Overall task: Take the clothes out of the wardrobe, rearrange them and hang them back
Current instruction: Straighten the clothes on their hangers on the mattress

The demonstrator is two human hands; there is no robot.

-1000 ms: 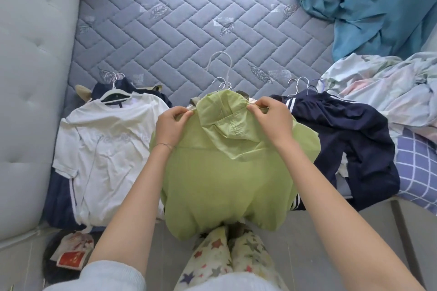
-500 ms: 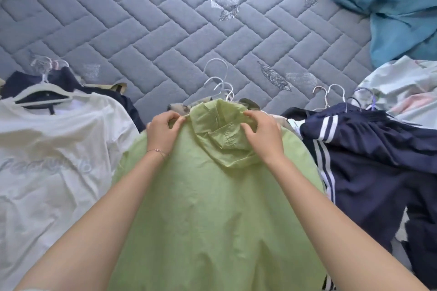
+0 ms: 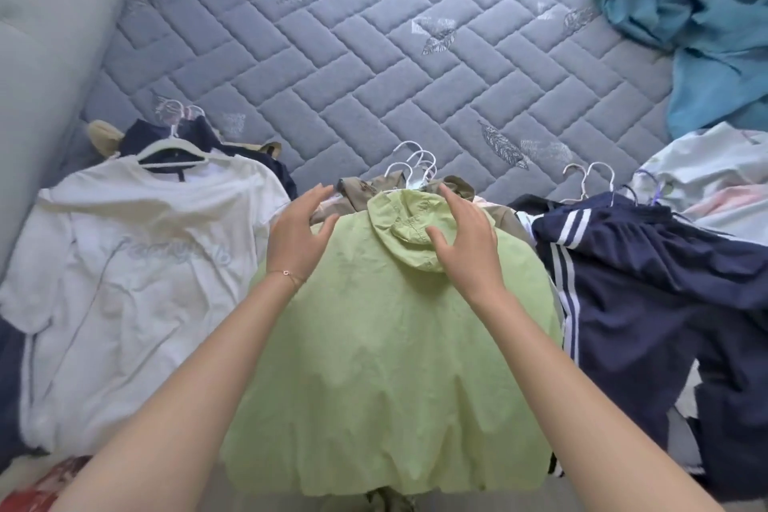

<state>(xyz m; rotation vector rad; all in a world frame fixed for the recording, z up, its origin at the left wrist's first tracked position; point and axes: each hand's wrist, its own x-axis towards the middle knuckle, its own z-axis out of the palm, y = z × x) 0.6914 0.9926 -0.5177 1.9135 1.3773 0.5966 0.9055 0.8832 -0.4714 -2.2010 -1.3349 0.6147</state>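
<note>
The green jacket (image 3: 386, 345) lay back-up in the middle of the row, on top of a pile of hung clothes at the near edge of the mattress (image 3: 353, 54). Its hem drooped over that edge and its hood (image 3: 399, 229) was folded down flat. It looked thin, light and limp, with a crinkled and perhaps slightly slick weave, so it would likely sag and slide if lifted by the cloth alone. The surer hold seemed to be at both shoulders, or by the white hanger hooks (image 3: 415, 166) bunched just above the collar (which hook was the jacket's could not be told).

The left hand (image 3: 297, 237) was open beside the left shoulder, fingers spread and gripping nothing. The right hand (image 3: 465, 245) was likewise open over the hood; whether it touched was unclear.

A khaki garment (image 3: 361, 189) peeked out beneath, with a white T-shirt (image 3: 137, 262) to the left and a navy striped garment (image 3: 648, 283) to the right.
</note>
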